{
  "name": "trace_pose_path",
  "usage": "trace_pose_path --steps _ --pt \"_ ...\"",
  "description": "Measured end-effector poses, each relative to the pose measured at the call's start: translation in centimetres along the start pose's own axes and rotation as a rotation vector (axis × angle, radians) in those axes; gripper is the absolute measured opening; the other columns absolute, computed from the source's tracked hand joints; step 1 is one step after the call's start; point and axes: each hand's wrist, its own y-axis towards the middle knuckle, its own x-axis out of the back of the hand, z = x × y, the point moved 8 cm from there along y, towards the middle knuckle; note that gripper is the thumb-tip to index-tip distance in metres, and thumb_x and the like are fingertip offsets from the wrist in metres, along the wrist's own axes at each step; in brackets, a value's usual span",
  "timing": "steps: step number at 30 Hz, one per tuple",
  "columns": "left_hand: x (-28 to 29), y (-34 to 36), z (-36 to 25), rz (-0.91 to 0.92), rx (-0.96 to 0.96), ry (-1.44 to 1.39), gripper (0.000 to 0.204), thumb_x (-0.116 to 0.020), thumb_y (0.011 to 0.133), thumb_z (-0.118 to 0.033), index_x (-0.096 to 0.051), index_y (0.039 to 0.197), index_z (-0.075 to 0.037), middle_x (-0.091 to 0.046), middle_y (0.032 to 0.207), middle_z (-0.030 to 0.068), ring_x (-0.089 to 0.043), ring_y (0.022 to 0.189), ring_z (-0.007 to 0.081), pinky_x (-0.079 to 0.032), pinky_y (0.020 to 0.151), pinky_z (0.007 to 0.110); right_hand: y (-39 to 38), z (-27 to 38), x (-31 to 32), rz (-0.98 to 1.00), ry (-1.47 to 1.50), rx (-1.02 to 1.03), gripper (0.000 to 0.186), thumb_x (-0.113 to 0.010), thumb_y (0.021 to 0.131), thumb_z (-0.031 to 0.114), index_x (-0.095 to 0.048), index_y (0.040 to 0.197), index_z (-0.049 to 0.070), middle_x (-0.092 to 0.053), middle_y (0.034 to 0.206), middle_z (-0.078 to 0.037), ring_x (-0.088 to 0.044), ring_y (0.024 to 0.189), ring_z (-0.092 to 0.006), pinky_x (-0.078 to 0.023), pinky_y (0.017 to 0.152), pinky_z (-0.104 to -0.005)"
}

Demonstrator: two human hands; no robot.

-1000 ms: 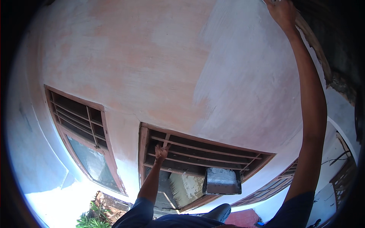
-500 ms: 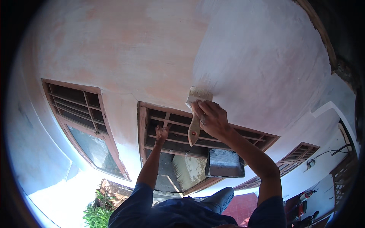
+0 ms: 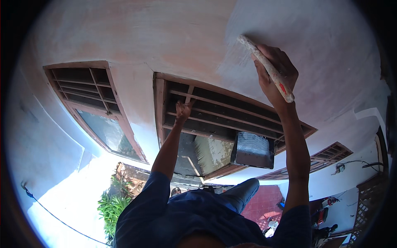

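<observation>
My right hand (image 3: pixel 286 68) is closed round the handle of a wide paintbrush (image 3: pixel 268 68), seen nearly edge-on against the wall (image 3: pixel 182 45). The brush's head is at a pale, freshly streaked patch, whose border runs beside bare peach-toned plaster. Lower and to the left, my left hand (image 3: pixel 182 111) grips a bar of the wooden window grille (image 3: pixel 231 108); its fingers partly go out of sight behind the bar. A dark paint tray (image 3: pixel 254 152) with whitish paint in it sits against the grille's lower side, between my arms.
Another wooden window (image 3: pixel 93 107) is on the left, and a slatted vent (image 3: pixel 331 155) on the lower right. Below are green plants (image 3: pixel 111 208) and a red tiled floor (image 3: pixel 262 202). A thin cable (image 3: pixel 62 221) crosses the lower left; a wire hangs from the right wall.
My right hand has moved the paintbrush up and to the right along the wall, turning it edge-on. My left hand keeps its place on the grille while the whole view has tilted upward.
</observation>
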Motion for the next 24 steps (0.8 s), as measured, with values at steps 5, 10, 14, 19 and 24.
trace_pose_path --steps 5,10,14,19,24 --pt "-2.6 -0.7 -3.4 -0.093 -0.644 1.623 0.041 -0.040 0.089 -0.016 -0.049 0.124 -0.035 -0.047 0.069 0.0065 -0.043 0.063 0.0207 -0.039 0.063 0.028 -4.0 2.1 -3.2 0.252 0.187 0.011 0.021 -0.069 0.071 0.002 -0.060 0.090 0.005 -0.061 0.080 -0.007 -0.060 0.068 -0.0196 -0.050 0.059 -0.0287" --pt "-2.6 0.0 -2.1 -0.026 -0.499 1.352 0.042 -0.041 0.086 -0.013 -0.053 0.120 -0.036 -0.050 0.075 0.0057 -0.042 0.064 0.0224 -0.038 0.060 0.031 -2.7 -1.6 -1.7 0.061 0.098 -0.066 0.025 -0.070 0.068 0.005 -0.060 0.090 0.010 -0.061 0.078 -0.004 -0.060 0.067 -0.0185 -0.051 0.058 -0.0282" --pt "-3.7 -0.3 -0.6 0.072 -0.617 1.516 0.048 -0.039 0.086 -0.009 -0.046 0.127 -0.033 -0.050 0.116 0.0062 -0.051 0.082 0.0316 -0.043 0.076 0.040 -2.7 -2.3 2.9 -0.166 0.024 0.006 0.021 -0.069 0.072 0.003 -0.062 0.091 0.006 -0.063 0.083 -0.006 -0.063 0.069 -0.0172 -0.052 0.061 -0.0252" --pt "2.3 0.1 1.1 0.318 -0.205 1.289 0.048 -0.038 0.086 -0.013 -0.040 0.132 -0.026 -0.050 0.126 0.0003 -0.049 0.107 0.0344 -0.037 0.091 0.049 -16.0 -3.2 1.7 0.137 0.355 -0.516 0.019 -0.068 0.078 0.012 -0.062 0.094 0.005 -0.064 0.087 -0.006 -0.063 0.076 -0.0122 -0.052 0.066 -0.0224" --pt "-1.5 2.6 -2.2 0.453 0.002 0.944 0.047 -0.039 0.084 -0.012 -0.043 0.129 -0.021 -0.049 0.128 0.0005 -0.047 0.115 0.0316 -0.024 0.099 0.056 -38.2 -7.8 3.2 0.442 0.174 -1.026 0.023 -0.071 0.074 0.022 -0.064 0.091 0.007 -0.066 0.090 -0.008 -0.063 0.080 -0.0216 -0.048 0.076 -0.0326"
